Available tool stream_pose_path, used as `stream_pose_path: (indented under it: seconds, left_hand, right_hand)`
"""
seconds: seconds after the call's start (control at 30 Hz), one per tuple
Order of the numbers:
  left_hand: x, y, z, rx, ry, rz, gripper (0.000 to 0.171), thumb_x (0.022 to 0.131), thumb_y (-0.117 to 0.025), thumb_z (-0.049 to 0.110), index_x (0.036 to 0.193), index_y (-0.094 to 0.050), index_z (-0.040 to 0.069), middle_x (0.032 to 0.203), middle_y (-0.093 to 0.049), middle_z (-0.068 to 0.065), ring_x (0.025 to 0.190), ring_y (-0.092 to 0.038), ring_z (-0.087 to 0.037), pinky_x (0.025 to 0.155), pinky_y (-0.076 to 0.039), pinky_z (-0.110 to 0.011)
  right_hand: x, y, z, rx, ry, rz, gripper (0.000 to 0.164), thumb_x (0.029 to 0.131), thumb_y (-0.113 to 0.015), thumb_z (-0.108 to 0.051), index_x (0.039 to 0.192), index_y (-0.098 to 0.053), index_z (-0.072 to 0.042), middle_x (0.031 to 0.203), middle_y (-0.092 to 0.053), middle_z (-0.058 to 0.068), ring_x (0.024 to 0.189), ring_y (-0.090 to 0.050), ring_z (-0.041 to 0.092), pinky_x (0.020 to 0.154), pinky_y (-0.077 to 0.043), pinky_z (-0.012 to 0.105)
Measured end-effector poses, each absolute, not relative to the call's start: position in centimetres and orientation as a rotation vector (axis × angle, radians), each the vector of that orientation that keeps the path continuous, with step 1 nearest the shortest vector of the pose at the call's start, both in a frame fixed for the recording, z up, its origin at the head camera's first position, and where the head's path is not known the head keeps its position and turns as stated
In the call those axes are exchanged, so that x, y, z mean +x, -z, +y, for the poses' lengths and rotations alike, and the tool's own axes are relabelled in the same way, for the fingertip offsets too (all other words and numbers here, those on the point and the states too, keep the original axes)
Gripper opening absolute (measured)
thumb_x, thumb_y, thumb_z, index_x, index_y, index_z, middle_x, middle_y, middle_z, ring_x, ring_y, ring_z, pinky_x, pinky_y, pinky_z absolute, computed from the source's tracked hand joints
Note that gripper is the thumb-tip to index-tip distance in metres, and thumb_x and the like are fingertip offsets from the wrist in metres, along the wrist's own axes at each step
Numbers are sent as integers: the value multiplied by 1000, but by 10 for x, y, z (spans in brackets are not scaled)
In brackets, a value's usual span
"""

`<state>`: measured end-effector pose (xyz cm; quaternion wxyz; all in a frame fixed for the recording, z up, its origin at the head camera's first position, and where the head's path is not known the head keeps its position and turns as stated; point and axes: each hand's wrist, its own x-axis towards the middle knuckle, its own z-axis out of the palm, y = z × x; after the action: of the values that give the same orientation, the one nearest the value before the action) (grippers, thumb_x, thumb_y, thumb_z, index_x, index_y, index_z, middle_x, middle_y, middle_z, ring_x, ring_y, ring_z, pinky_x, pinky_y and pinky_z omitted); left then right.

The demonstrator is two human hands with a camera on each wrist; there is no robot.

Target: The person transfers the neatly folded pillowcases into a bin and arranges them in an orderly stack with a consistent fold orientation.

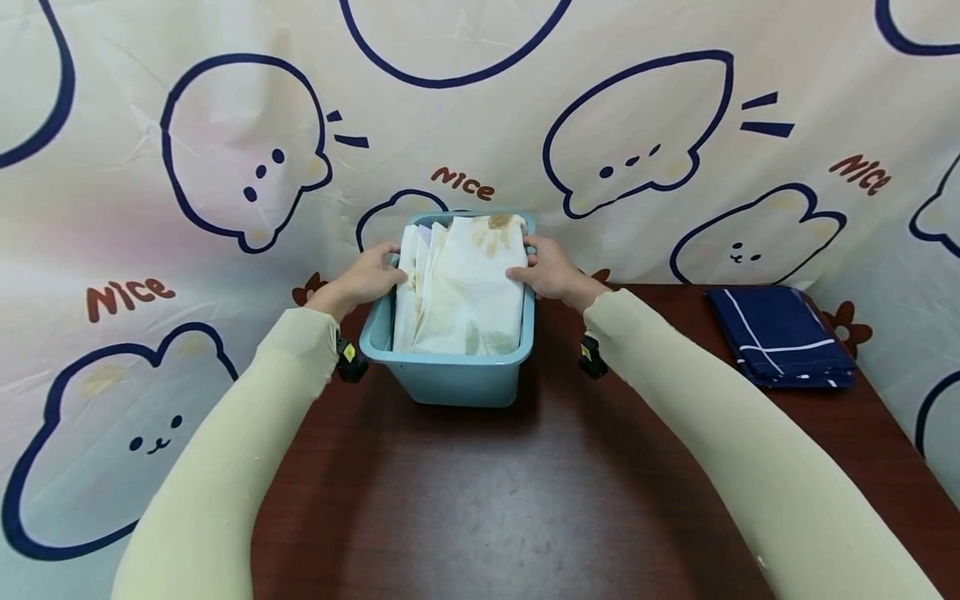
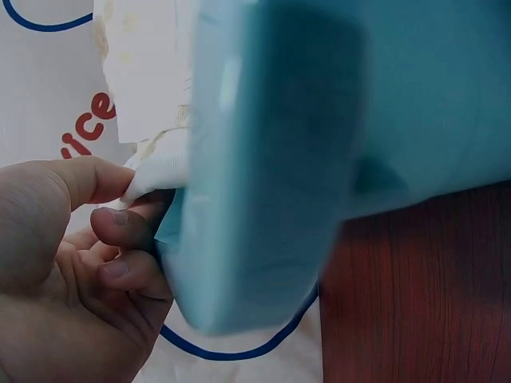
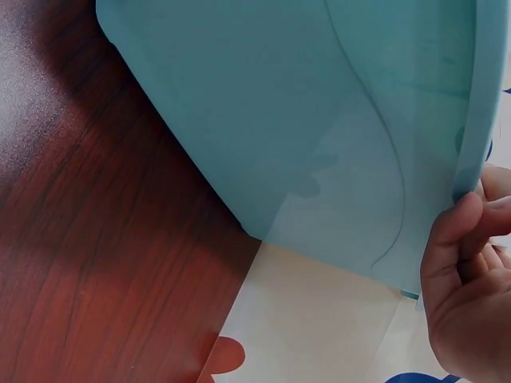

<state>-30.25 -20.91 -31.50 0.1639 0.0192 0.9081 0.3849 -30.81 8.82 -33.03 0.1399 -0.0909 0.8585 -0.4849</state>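
Observation:
Folded white cloths (image 1: 472,287) with faint yellow, brown and green prints stand packed in a light blue plastic bin (image 1: 450,379). At the bin's left side my left hand (image 1: 371,273) pinches the edge of a white cloth between thumb and fingers. Closer up in the left wrist view, the thumb and index finger grip a white fold (image 2: 158,171) right by the rim. My right hand (image 1: 551,268) is at the opposite rim, its thumb over the cloth's right edge and its fingers curled at the side. The bin wall (image 3: 319,120) hides the cloth in the right wrist view.
A navy cloth (image 1: 780,337) with white lines lies folded on the right of the dark red-brown table (image 1: 465,500). Behind the bin hangs a pale curtain (image 1: 480,125) with blue-outlined cartoon figures, close to the table's back edge.

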Motion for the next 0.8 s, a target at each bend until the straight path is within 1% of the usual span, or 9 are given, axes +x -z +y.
stream_pose_path:
  seconds: [0.2, 0.37, 0.47, 0.6, 0.7, 0.8]
  left_hand:
    - [-303, 315, -207, 65, -1095, 2604, 54, 105, -46, 15, 156, -28, 7, 141, -53, -20, 124, -58, -34, 113, -41, -57]
    - [-303, 315, -207, 64, -1085, 2614, 53, 105, -47, 15, 155, -29, 7, 141, -53, -20, 123, -59, -34, 112, -42, -57]
    - [-303, 314, -207, 70, -1071, 2624, 54, 105, -47, 15, 155, -29, 7, 142, -53, -19, 122, -59, -34, 112, -42, -57]
    - [-302, 313, -207, 78, -1071, 2614, 54, 105, -48, 16, 155, -29, 7, 143, -51, -20, 123, -58, -34, 112, -41, -58]
    - [-301, 314, -208, 90, -1069, 2608, 52, 105, -48, 17, 153, -31, 7, 144, -50, -21, 126, -56, -35, 111, -42, -58]
    - [-301, 316, -209, 107, -1057, 2618, 51, 105, -49, 18, 153, -33, 7, 144, -52, -22, 121, -56, -33, 107, -45, -55]
  right_hand:
    - [-308, 328, 88, -257, 1399, 2483, 62, 102, -60, -17, 156, -31, -8, 121, -68, 21, 52, -46, 12, 52, -43, 25]
    - [-308, 328, 87, -256, 1402, 2482, 63, 102, -61, -16, 157, -30, -8, 123, -68, 21, 64, -54, 14, 58, -45, 25]
    - [-309, 329, 86, -249, 1387, 2488, 64, 102, -61, -16, 157, -30, -8, 128, -67, 20, 76, -60, 18, 65, -49, 28]
    - [-310, 328, 85, -241, 1359, 2501, 64, 102, -60, -16, 157, -29, -9, 131, -66, 19, 84, -62, 20, 71, -51, 31]
    - [-309, 328, 84, -242, 1346, 2508, 64, 103, -60, -18, 158, -29, -8, 130, -65, 19, 82, -60, 20, 68, -49, 28]
    - [-308, 330, 85, -257, 1363, 2501, 63, 103, -59, -20, 157, -30, -8, 136, -62, 19, 91, -61, 24, 73, -49, 30]
